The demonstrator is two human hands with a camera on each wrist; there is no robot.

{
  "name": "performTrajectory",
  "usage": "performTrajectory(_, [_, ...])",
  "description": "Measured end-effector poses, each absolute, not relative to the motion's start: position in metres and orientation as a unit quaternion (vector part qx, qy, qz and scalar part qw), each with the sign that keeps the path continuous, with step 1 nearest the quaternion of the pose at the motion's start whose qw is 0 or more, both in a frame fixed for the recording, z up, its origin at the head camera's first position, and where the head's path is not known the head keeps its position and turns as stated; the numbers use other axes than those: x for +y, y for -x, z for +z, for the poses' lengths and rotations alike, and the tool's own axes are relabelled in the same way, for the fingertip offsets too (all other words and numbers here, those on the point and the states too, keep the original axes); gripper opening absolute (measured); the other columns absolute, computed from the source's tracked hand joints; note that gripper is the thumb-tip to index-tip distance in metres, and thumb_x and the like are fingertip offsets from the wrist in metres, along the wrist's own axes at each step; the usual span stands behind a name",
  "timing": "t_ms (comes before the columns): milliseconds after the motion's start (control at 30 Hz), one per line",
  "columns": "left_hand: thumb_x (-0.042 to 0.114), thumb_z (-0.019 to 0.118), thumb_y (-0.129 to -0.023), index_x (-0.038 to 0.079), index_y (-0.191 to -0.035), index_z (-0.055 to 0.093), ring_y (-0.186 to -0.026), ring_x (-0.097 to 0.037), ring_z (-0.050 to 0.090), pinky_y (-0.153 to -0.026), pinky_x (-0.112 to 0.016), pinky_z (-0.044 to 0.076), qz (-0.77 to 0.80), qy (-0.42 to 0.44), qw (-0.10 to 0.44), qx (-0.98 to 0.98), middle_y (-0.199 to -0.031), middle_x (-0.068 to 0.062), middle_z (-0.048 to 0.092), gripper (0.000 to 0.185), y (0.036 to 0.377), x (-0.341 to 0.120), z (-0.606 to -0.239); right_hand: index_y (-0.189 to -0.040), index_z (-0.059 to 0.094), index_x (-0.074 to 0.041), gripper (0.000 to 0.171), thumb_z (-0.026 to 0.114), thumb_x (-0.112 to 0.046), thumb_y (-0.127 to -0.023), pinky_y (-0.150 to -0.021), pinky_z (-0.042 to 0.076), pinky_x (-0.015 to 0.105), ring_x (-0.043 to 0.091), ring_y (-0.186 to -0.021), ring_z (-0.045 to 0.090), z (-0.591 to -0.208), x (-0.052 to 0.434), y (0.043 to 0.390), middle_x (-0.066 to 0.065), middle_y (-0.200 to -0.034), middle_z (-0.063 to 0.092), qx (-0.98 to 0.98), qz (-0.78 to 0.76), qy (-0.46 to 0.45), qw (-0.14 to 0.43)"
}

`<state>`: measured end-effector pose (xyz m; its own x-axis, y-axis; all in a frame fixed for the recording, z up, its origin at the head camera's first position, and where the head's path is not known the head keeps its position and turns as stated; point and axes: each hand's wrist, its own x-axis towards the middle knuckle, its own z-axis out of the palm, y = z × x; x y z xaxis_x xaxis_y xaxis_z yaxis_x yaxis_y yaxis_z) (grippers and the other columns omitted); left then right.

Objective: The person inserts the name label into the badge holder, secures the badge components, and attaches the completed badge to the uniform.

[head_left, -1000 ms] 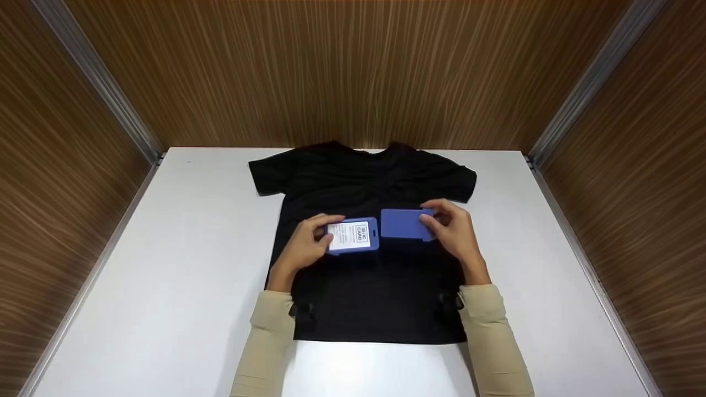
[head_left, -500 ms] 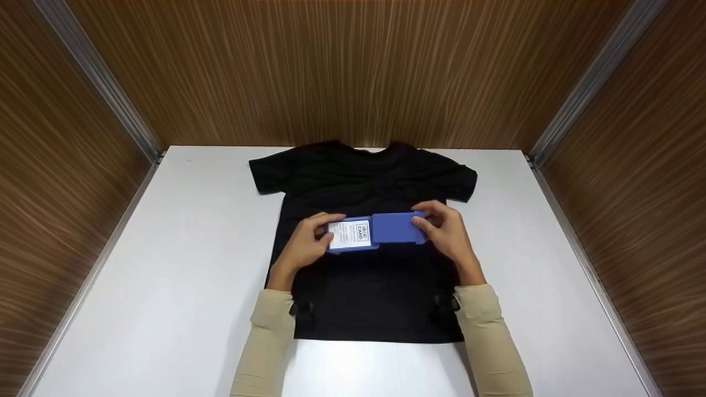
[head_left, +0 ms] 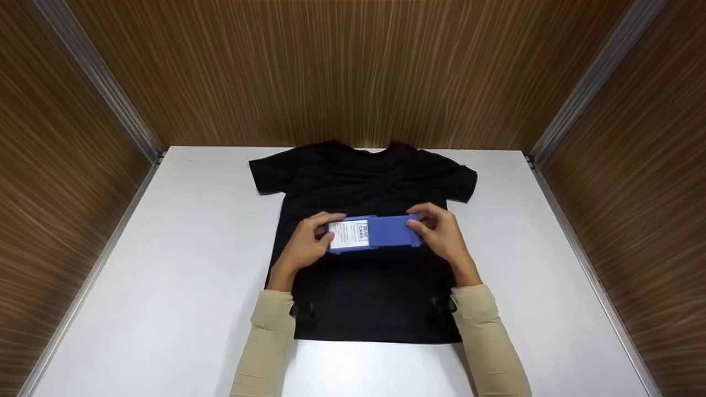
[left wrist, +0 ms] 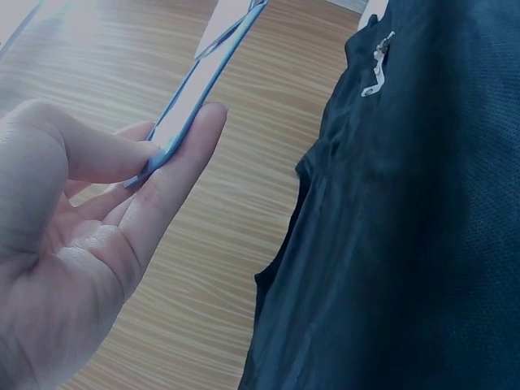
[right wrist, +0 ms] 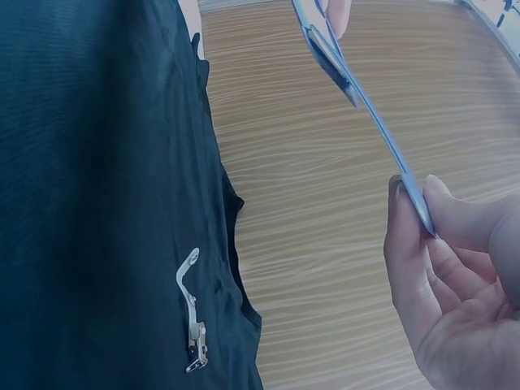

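My left hand (head_left: 306, 242) pinches a blue badge holder (head_left: 351, 250) by its left end, thumb on its face. A white card (head_left: 347, 234) marked ID/IC CARD lies in it. Between thumb and fingers my right hand (head_left: 445, 234) pinches the right end of a flat blue cover (head_left: 390, 231). The cover's left end overlaps the holder's right end and hides part of it. Both pieces are held above a black T-shirt (head_left: 375, 309). In the right wrist view, the thin cover (right wrist: 390, 146) meets the holder at an angle, seen edge-on.
The T-shirt lies spread on a white table (head_left: 182, 237). A small strap clip with a metal end (left wrist: 379, 67) rests on the shirt near its collar side. Wood-grain panels (head_left: 353, 71) stand behind and at both sides of the table.
My right hand has moved left with the blue cover. A gap separated the cover from the holder; now the cover overlaps the holder's right end. My left hand has stayed almost still.
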<state>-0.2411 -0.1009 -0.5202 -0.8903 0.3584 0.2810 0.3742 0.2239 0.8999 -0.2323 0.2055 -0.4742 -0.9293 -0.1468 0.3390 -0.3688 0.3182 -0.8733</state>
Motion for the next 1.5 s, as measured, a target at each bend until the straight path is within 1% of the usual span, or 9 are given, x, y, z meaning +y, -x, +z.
performTrajectory(233, [-0.015,0.053,-0.093,0.001,-0.135,0.066,-0.093,-0.022,0.064,-0.075,-0.02,0.053,-0.578,0.235,0.005,-0.781,-0.127,-0.019,0.065,0.047,0.24,-0.101,-0.519,-0.107,0.068,0.016,0.019,0.071,0.01,-0.089,-0.053,0.046,0.012,0.008,-0.059,0.059,-0.476,0.205,0.234,0.03,-0.086,0.069,-0.802,0.569,-0.154,0.094])
performTrajectory(400, [-0.015,0.053,-0.093,-0.001,-0.135,0.066,-0.093,-0.021,0.064,-0.075,-0.02,0.052,-0.579,0.234,0.008,-0.781,-0.127,-0.019,0.065,0.046,0.241,-0.102,-0.52,-0.106,0.068,0.016,0.018,0.072,0.01,-0.089,-0.052,0.048,0.013,0.009,-0.059,0.06,-0.478,0.206,0.234,0.03,-0.086,0.069,-0.804,0.566,-0.156,0.098])
performTrajectory(533, [-0.016,0.053,-0.093,-0.001,-0.134,0.066,-0.094,-0.022,0.064,-0.075,-0.02,0.053,-0.583,0.234,0.007,-0.778,-0.127,-0.019,0.065,0.046,0.24,-0.101,-0.519,-0.107,0.068,0.017,0.02,0.072,0.01,-0.089,-0.052,0.047,0.013,0.01,-0.059,0.06,-0.478,0.206,0.234,0.03,-0.087,0.069,-0.804,0.565,-0.155,0.098])
performTrajectory(733, [-0.017,0.053,-0.092,0.002,-0.135,0.067,-0.093,-0.025,0.065,-0.074,-0.02,0.053,-0.59,0.23,-0.003,-0.773,-0.128,-0.019,0.065,0.049,0.24,-0.101,-0.519,-0.107,0.068,0.017,0.02,0.072,0.009,-0.089,-0.053,0.048,0.012,0.009,-0.06,0.061,-0.478,0.205,0.234,0.03,-0.085,0.068,-0.808,0.558,-0.161,0.097])
performTrajectory(867, [-0.016,0.053,-0.092,0.001,-0.134,0.067,-0.092,-0.023,0.065,-0.074,-0.02,0.052,-0.587,0.229,-0.002,-0.777,-0.126,-0.018,0.066,0.047,0.24,-0.101,-0.519,-0.107,0.068,0.018,0.021,0.073,0.009,-0.089,-0.054,0.047,0.011,0.008,-0.062,0.061,-0.478,0.205,0.234,0.032,-0.087,0.069,-0.81,0.553,-0.166,0.098])
performTrajectory(1000, [-0.015,0.054,-0.092,0.002,-0.134,0.067,-0.092,-0.022,0.064,-0.075,-0.021,0.053,-0.588,0.229,-0.005,-0.776,-0.126,-0.017,0.066,0.047,0.24,-0.101,-0.518,-0.108,0.068,0.017,0.021,0.072,0.008,-0.09,-0.057,0.047,0.011,0.007,-0.065,0.061,-0.478,0.204,0.233,0.031,-0.088,0.069,-0.813,0.55,-0.169,0.088])
performTrajectory(1133, [-0.015,0.054,-0.092,0.0,-0.135,0.066,-0.093,-0.022,0.064,-0.075,-0.021,0.052,-0.589,0.233,-0.014,-0.773,-0.128,-0.017,0.066,0.047,0.24,-0.1,-0.519,-0.109,0.069,0.015,0.02,0.072,0.006,-0.091,-0.057,0.047,0.012,0.011,-0.065,0.061,-0.479,0.202,0.232,0.029,-0.09,0.07,-0.817,0.543,-0.175,0.08])
performTrajectory(1267, [-0.015,0.054,-0.093,-0.002,-0.135,0.065,-0.095,-0.022,0.064,-0.075,-0.022,0.052,-0.591,0.236,-0.021,-0.771,-0.13,-0.017,0.065,0.046,0.24,-0.099,-0.519,-0.109,0.069,0.014,0.02,0.073,0.005,-0.091,-0.056,0.047,0.013,0.014,-0.064,0.061,-0.48,0.199,0.232,0.028,-0.091,0.072,-0.825,0.531,-0.176,0.084])
performTrajectory(1500, [-0.017,0.055,-0.092,0.002,-0.134,0.067,-0.097,-0.024,0.063,-0.076,-0.02,0.051,-0.593,0.238,-0.019,-0.769,-0.129,-0.017,0.066,0.048,0.239,-0.098,-0.519,-0.108,0.071,0.011,0.019,0.074,0.004,-0.09,-0.054,0.048,0.013,0.015,-0.064,0.065,-0.482,0.194,0.23,0.026,-0.091,0.072,-0.832,0.521,-0.166,0.088])
